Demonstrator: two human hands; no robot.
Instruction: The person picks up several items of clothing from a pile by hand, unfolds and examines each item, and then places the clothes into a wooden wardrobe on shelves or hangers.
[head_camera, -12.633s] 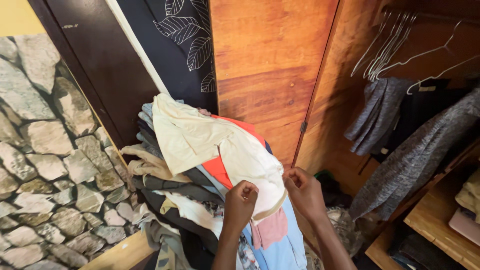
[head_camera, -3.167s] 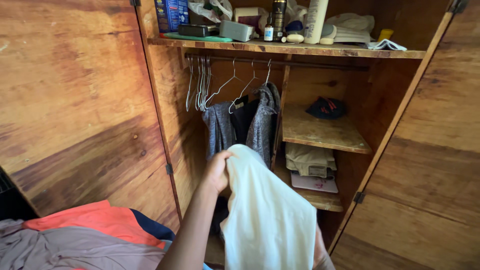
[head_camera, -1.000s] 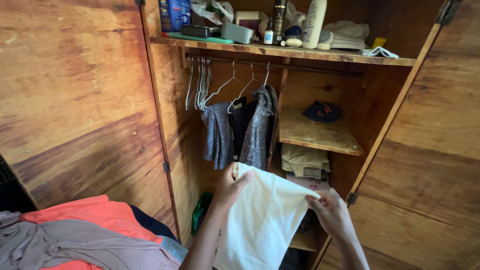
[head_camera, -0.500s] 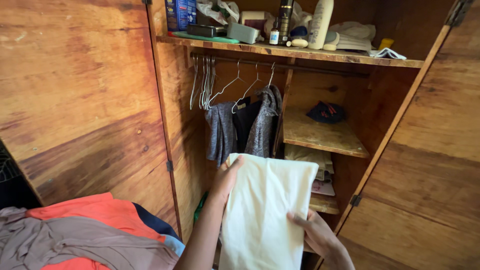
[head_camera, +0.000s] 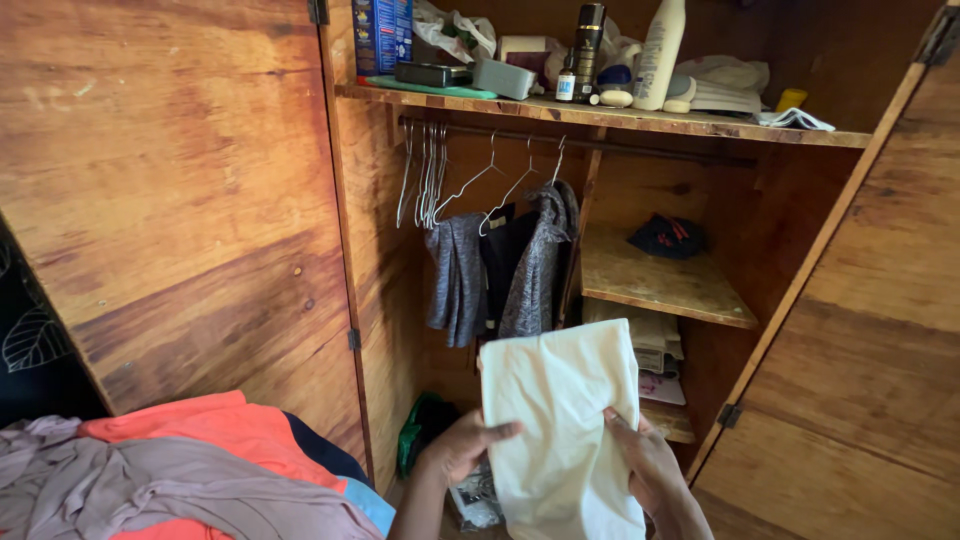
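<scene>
Cream cloth (head_camera: 560, 420) held upright between both hands: left hand (head_camera: 462, 447) gripping left edge, right hand (head_camera: 640, 462) gripping right edge.

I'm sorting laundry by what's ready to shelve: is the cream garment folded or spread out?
Folded: the cream garment forms a narrow doubled panel, gripped by the left hand and right hand.

**A Cream Cloth, Folded Up**

The cream cloth (head_camera: 565, 425) is soft and plain, with no pictures on it. It is folded into a tall shape and stands up straight, with small wrinkles. It is up in the air before the open wardrobe (head_camera: 690, 285).
</scene>
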